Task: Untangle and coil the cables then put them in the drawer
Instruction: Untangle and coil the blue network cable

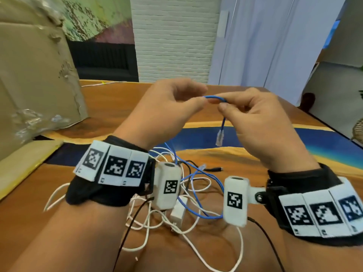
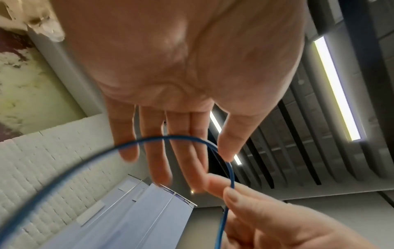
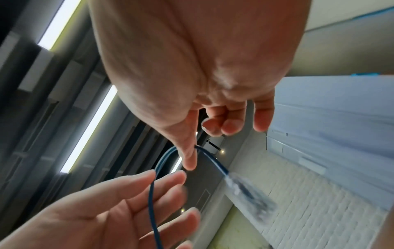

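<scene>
Coiling's just starting, I'd say. From the head view, your left hand (image 1: pixel 169 107) and right hand (image 1: pixel 253 114) both pinch the blue cable (image 1: pixel 215 98) up above the counter (image 1: pixel 110 107), its clear plug (image 1: pixel 220 137) dangling free; the rest runs down into the tangle (image 1: pixel 176 203) of white and black leads, so it's not untangled yet. Left wrist view: thumb and fingertip hold the cable (image 2: pixel 231 170), other fingers straight. Right wrist view: thumb pins a small loop (image 3: pixel 166 155), plug (image 3: pixel 247 190) blurry. Next you'll need to draw more slack out gently so nothing snags.
</scene>
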`<state>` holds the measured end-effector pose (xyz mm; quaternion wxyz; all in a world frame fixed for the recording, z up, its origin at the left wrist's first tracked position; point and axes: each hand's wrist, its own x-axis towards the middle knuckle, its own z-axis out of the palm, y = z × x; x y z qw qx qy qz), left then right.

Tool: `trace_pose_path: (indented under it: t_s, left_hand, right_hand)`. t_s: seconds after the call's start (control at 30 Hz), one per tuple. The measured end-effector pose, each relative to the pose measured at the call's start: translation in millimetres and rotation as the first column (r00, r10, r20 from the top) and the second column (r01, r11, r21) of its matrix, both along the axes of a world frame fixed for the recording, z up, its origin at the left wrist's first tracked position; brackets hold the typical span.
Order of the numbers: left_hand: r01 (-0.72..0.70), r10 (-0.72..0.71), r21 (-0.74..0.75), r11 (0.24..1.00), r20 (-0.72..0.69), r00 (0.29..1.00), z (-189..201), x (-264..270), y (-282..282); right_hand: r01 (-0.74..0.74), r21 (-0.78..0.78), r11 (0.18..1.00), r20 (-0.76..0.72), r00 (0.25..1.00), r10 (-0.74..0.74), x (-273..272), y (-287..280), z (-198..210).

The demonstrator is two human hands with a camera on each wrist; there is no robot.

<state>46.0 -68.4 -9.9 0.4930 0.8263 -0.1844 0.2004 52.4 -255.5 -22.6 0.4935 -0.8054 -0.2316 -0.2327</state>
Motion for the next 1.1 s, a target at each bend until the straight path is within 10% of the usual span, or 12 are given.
trace_pose_path:
  t_s: [0.17, 0.4, 0.53, 0.77, 1.0, 1.1]
  left_hand:
    - [0.215, -0.220, -0.053, 0.975, -0.100, 0.971, 6, -12, 19]
    - [0.151, -0.154, 0.105, 0.983, 0.025, 0.988, 3, -14, 8]
    - [-0.070, 0.041, 0.170, 0.983, 0.168, 0.985, -2, -4, 10]
    - [0.212, -0.244, -0.191, 0.959, -0.169, 0.955, -6, -8, -3]
    - [0.127, -0.112, 0.049, 0.991, -0.234, 0.966, -6, -3, 12]
    - [0.052, -0.134, -0.350, 0.935, -0.212, 0.968, -1, 0, 26]
  right_hand:
    - [-0.069, 0.231, 0.970, -0.168, 0.980, 0.110, 2, 0, -2]
    - [-0.265, 0.699, 0.664, -0.342, 0.691, 0.637, -9, 14, 4]
    - [-0.238, 0.649, 0.722, -0.325, 0.772, 0.546, -7, 23, -3]
    - [-0.457, 0.450, 0.767, -0.351, 0.700, 0.622, -16, 23, -4]
    - [-0.272, 0.476, 0.836, -0.383, 0.792, 0.476, -5, 5, -3]
    - [-0.226, 0.423, 0.877, -0.409, 0.817, 0.408, -1, -7, -3]
